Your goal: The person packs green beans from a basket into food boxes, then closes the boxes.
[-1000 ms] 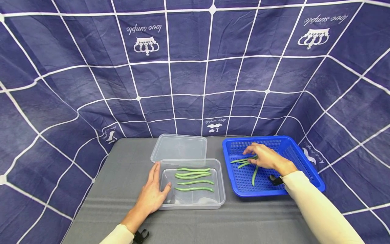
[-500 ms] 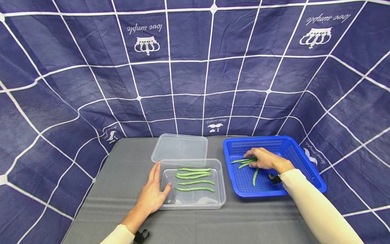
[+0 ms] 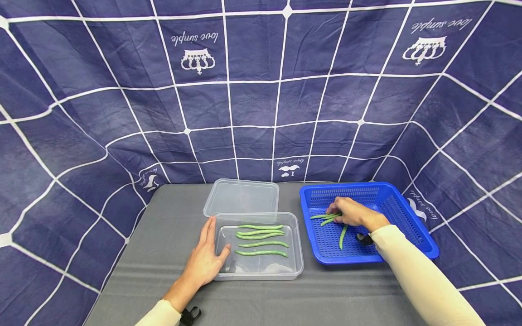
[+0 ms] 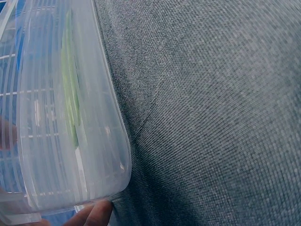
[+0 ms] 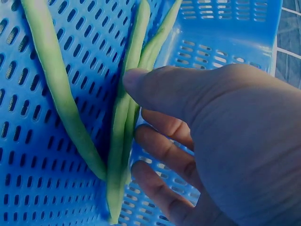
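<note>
My left hand (image 3: pixel 205 260) rests against the left side of a clear plastic container (image 3: pixel 299 246), thumb over its rim and fingers extended along its wall. Several green beans (image 3: pixel 263 245) lie roughly parallel inside; in the left wrist view a few show through the container wall (image 4: pixel 110 155), with fingertips (image 4: pixel 99 214) at its corner. My right hand (image 3: pixel 351 212) is down in a blue perforated basket (image 3: pixel 346 260). Its thumb and curled fingers pinch a green bean (image 5: pixel 121 127) lying alongside another. A separate green bean (image 5: pixel 61 89) slants across the basket floor on the other side.
A clear lid (image 3: pixel 242 199) lies flat behind the container. The grey cloth-covered table (image 3: pixel 310 294) extends in front. A dark blue curtain (image 3: pixel 253 104) with white grid lines encloses the back and sides.
The fingers of my right hand have lowered and closed in on the beans in the basket. My left hand has stayed at the container.
</note>
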Motion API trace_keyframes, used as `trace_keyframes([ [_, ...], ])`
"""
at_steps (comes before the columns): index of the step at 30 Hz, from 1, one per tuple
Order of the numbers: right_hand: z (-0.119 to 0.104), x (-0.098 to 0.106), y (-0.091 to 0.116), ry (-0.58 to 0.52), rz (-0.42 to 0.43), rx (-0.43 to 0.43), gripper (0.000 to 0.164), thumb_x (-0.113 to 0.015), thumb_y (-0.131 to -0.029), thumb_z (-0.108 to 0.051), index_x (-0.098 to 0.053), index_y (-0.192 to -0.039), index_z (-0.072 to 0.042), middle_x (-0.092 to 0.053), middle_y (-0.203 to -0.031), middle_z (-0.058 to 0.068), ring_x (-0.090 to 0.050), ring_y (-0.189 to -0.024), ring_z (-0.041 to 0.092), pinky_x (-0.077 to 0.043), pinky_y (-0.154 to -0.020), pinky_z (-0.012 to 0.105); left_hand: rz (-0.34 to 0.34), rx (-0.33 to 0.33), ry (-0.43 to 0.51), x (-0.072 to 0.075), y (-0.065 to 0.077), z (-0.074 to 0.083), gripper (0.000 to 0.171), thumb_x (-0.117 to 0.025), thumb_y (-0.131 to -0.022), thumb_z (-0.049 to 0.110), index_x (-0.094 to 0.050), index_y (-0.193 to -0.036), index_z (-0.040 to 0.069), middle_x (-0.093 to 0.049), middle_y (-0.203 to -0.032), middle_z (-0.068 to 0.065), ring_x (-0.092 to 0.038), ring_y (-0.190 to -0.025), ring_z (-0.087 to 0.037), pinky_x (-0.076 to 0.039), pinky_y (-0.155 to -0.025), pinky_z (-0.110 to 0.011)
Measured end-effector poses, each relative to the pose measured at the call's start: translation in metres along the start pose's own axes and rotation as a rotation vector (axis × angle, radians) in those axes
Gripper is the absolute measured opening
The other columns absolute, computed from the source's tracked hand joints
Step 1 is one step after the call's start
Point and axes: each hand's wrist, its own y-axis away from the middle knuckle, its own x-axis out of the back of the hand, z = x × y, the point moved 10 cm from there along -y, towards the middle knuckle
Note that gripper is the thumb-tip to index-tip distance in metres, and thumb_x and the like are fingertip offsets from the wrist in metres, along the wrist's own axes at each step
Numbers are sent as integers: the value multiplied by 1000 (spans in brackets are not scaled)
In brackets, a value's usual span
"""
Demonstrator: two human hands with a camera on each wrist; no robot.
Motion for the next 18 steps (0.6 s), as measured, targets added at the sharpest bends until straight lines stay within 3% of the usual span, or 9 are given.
trace_keyframes([
  [3,0,0,-1,11,25,-8,34,-98,-84,-13,-87,-108,-34,-74,-100,-12,-69,-94,5,-62,-89,37,-2,2,2,-1,0,0,104,-77,-109,37,-15,-188,9,-19,-196,-11,-64,-150,-58,-55,-116,-74],
  [9,-30,16,1,-69,11,39,27,-93,-86,-4,-80,-102,-22,-78,-94,-5,-70,-85,11,-60,-79,35,2,0,0,0,0,-1,104,-77,-108,37,-16,-188,9,-19,-196,-12,-65,-148,-58,-56,-114,-75],
  [15,-15,9,0,-27,22,-22,32,-97,-83,-9,-83,-102,-31,-72,-94,-11,-65,-87,5,-58,-81,32,-5,6,2,0,0,0,104,-77,-109,37,-15,-188,9,-19,-196,-11,-67,-145,-60,-55,-113,-77],
  [18,-32,20,2,-19,24,-9,30,-94,-83,-5,-85,-99,-28,-70,-93,-7,-64,-86,9,-57,-80,34,-10,10,4,0,0,0,104,-76,-109,37,-15,-188,10,-18,-196,-11,-66,-145,-60,-55,-114,-77],
])
